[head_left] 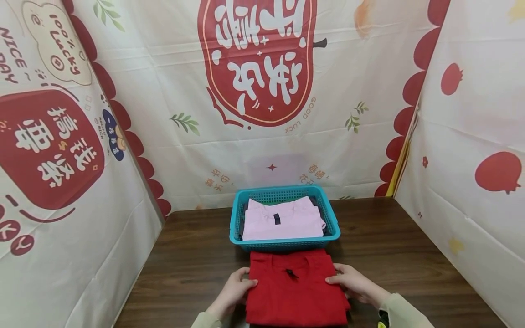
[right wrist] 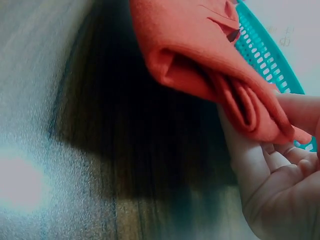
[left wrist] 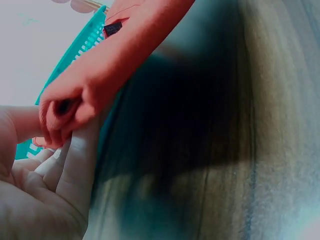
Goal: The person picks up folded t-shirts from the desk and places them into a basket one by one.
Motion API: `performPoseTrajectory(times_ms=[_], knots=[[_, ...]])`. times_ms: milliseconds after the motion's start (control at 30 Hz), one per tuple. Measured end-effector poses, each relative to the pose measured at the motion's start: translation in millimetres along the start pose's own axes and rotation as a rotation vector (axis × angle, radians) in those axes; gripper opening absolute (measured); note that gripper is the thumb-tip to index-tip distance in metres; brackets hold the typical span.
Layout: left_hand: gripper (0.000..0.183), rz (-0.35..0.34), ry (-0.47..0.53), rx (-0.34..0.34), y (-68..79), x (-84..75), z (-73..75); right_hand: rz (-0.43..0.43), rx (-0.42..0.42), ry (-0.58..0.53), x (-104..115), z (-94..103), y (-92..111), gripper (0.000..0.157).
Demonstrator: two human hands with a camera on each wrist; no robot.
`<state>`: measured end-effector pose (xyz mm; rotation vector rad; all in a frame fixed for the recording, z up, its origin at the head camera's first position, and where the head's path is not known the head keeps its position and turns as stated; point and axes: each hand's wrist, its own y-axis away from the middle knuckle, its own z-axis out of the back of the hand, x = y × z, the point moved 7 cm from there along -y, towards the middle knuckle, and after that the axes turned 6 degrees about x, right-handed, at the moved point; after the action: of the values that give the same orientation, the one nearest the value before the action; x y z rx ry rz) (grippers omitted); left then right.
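A folded red T-shirt [head_left: 295,291] with a dark neck label is held up off the table between both hands, in front of the basket. My left hand [head_left: 234,288] pinches its left side, thumb on top and fingers beneath, as the left wrist view shows with the rolled edge of the shirt [left wrist: 100,75]. On the opposite side my right hand [head_left: 356,283] grips it the same way; the right wrist view shows the folded layers [right wrist: 220,80] between thumb and fingers. Behind the shirt stands a teal basket [head_left: 234,223] holding a folded light pink T-shirt [head_left: 283,225].
Darker and green cloth shows under the pink shirt, mostly hidden. The basket stands near the back of a dark wooden table [head_left: 184,264]. Printed white cloth [head_left: 229,155] hangs behind the table and along both sides.
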<state>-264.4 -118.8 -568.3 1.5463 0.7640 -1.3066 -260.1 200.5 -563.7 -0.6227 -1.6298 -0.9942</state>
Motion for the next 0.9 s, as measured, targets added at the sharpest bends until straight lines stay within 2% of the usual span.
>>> performPoseTrajectory(times_ms=[233,533,900], knots=[[0.038,-0.015,0.008,0.028,10.8,-11.7,0.0,0.013,0.022,0.02,11.3,-5.9,7.1,0.054],[0.037,-0.023,-0.046,0.04,21.2,-26.2,1.2,0.038,0.039,0.02,26.4,-13.3,15.0,0.053],[0.035,-0.073,-0.052,0.063,32.2,-48.1,2.6,0.046,0.054,0.034,44.5,-19.7,21.9,0.051]])
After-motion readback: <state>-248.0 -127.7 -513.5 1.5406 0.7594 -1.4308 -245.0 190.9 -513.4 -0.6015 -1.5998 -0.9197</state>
